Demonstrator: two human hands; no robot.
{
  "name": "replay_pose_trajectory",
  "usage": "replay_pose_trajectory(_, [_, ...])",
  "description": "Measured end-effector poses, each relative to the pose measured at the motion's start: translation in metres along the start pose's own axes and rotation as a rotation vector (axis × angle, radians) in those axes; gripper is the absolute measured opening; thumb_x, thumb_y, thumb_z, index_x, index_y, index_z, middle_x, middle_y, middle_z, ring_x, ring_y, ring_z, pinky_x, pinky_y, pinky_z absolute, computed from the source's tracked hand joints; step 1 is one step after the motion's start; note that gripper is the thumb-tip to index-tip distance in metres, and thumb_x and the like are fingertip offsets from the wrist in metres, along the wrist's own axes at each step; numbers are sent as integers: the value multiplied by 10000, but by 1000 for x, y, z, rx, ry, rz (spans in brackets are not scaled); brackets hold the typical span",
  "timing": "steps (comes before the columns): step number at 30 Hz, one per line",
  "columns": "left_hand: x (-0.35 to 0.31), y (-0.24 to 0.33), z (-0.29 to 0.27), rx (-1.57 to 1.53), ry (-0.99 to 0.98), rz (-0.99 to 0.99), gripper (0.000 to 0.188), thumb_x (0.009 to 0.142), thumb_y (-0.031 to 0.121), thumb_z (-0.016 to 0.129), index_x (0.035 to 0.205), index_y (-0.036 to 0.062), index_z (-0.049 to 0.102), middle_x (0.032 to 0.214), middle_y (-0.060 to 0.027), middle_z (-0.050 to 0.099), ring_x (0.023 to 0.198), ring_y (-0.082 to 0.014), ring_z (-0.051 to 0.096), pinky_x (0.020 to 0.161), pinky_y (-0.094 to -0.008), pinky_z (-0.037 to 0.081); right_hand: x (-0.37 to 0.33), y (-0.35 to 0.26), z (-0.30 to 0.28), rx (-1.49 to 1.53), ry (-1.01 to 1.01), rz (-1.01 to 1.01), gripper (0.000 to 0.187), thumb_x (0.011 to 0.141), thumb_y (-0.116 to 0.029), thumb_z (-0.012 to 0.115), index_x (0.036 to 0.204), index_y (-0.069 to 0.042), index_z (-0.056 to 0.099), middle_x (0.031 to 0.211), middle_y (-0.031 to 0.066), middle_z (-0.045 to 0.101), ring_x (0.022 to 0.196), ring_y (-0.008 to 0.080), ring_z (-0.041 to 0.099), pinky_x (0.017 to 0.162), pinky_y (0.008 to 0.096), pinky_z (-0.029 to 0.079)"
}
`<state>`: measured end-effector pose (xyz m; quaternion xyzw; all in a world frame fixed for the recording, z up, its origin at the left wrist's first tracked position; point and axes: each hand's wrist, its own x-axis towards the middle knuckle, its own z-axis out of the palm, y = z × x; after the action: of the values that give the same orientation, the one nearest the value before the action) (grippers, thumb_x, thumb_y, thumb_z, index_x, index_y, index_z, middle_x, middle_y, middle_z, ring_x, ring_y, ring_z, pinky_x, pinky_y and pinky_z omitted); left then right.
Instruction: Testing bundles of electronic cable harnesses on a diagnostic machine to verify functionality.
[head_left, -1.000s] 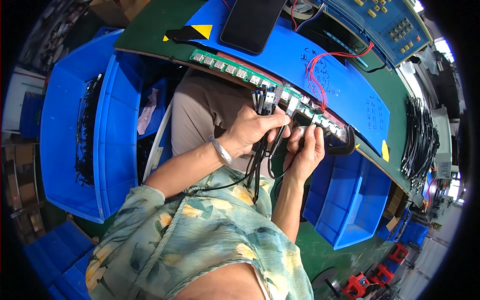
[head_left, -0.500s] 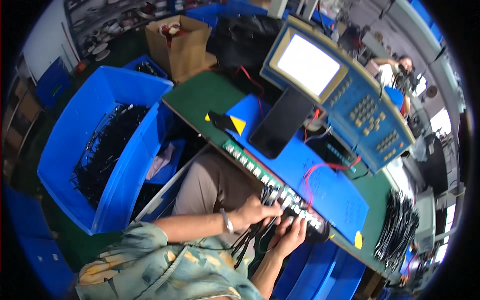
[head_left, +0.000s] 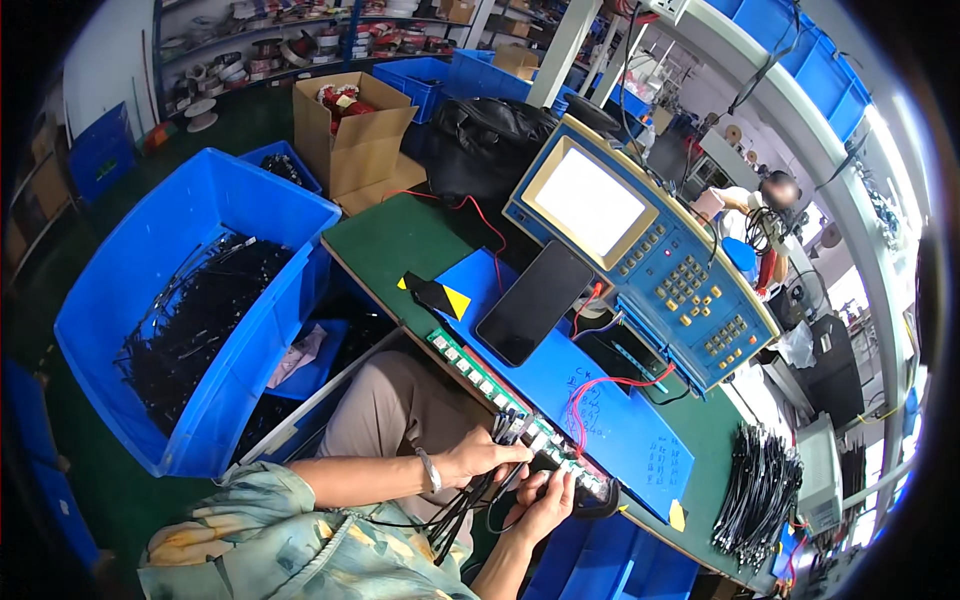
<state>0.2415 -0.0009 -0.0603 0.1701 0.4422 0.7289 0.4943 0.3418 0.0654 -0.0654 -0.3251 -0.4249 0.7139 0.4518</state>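
The left hand (head_left: 478, 458) has its fingers (head_left: 515, 452) curled shut around a bunch of black cables (head_left: 462, 510), pinching their plug ends up against the green connector strip (head_left: 500, 398) that runs along the near edge of the bench (head_left: 390, 240). The right hand (head_left: 545, 505) sits just below and beside it, palm up, fingers (head_left: 560, 482) bent loosely around the same cables close to the strip; how tight that grip is cannot be told. The cables hang down from both hands over the person's lap and patterned sleeve (head_left: 300, 540). A metal bracelet (head_left: 430, 470) circles the left wrist. Behind the strip lies a blue mat (head_left: 620, 440) with a red wire (head_left: 600, 395) looping across it, and a dark phone (head_left: 535, 302) rests flat on the mat's far end. A black and yellow tag (head_left: 432, 295) lies near the bench's left corner. Beyond the phone a blue tester (head_left: 640, 250) with a bright screen and keypad stands tilted back. Near the bench's right end a heap of black cables (head_left: 760, 490) lies well apart from the hands. Off the bench to the left, a big blue bin (head_left: 190, 220) holds a tangle of black leads (head_left: 195, 325), and a cardboard box (head_left: 355, 130) stands behind it on the floor.
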Motion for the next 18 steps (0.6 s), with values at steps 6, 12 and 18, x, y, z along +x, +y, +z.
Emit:
replay_pose_trajectory(6, [2,-5,2,13,7,32,148,767,136,570,658,37,583,594,-32,576,416,-51,443,395,-185,342,0,1,-2,-1,5,7,200,855,-123,435,670,-64,392,470,13,428,327,39,274,303,180,179])
replay_pose_trajectory(12, [3,-5,4,44,38,29,150,774,148,575,686,28,592,597,-37,579,423,-45,436,402,-184,338,-1,-1,-1,-28,30,32,142,855,-116,432,733,-46,409,480,22,443,321,43,278,296,180,189])
replay_pose_trajectory(18, [3,-10,6,53,76,64,149,768,143,580,669,33,598,583,-30,579,415,-38,435,385,-183,330,1,2,-5,-22,-1,3,141,857,-114,426,737,-40,417,483,30,452,322,42,277,296,179,186])
